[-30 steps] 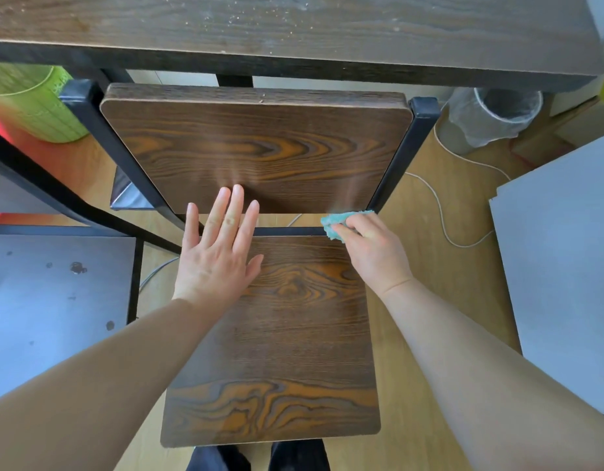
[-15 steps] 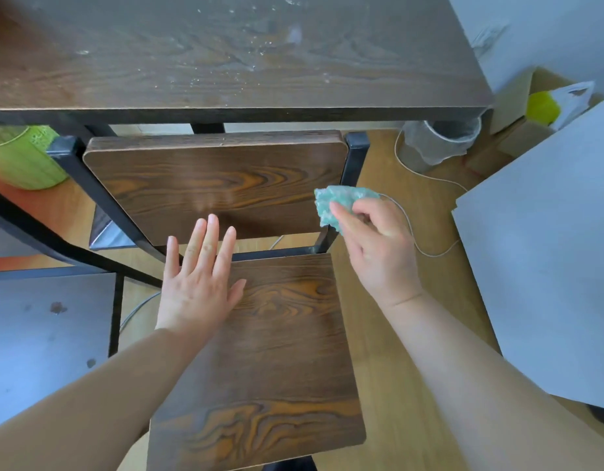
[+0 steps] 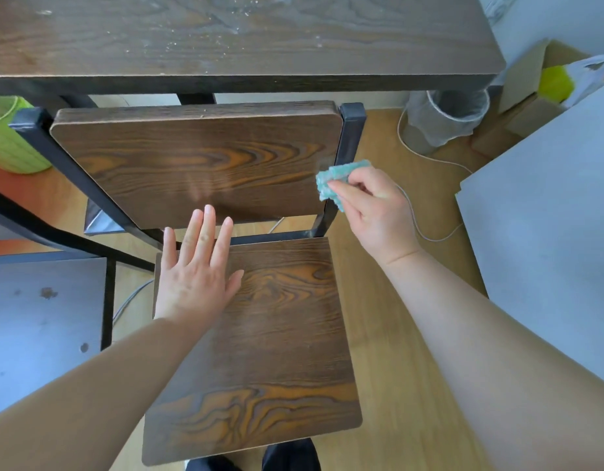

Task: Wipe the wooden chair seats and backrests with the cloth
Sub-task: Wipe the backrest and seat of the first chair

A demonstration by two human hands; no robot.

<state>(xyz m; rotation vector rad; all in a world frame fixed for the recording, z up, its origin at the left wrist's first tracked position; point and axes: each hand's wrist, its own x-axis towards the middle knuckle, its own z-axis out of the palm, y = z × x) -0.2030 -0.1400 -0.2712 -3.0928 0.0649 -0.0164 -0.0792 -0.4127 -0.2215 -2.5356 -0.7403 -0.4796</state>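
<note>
Right hand (image 3: pixel 375 212) pinches the bunched cloth (image 3: pixel 338 180) against the backrest (image 3: pixel 191 164) at its right edge; left hand (image 3: pixel 195 277) lies flat, fingers straight, on the seat (image 3: pixel 276 351). Backrest wiping is judged in hand. Next move calls for a sweep leftward across the panel.

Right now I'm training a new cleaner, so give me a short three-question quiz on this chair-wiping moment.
1. True or false: the left hand holds the cloth.
2. Where along the backrest is the cloth?
A) draped over its top edge
B) at its right edge, pinched in the right hand
C) at its left edge
3. In a word: which chair part does the left hand rest on, fingers straight?

Key: 1 false; 2 B; 3 the seat.
</note>
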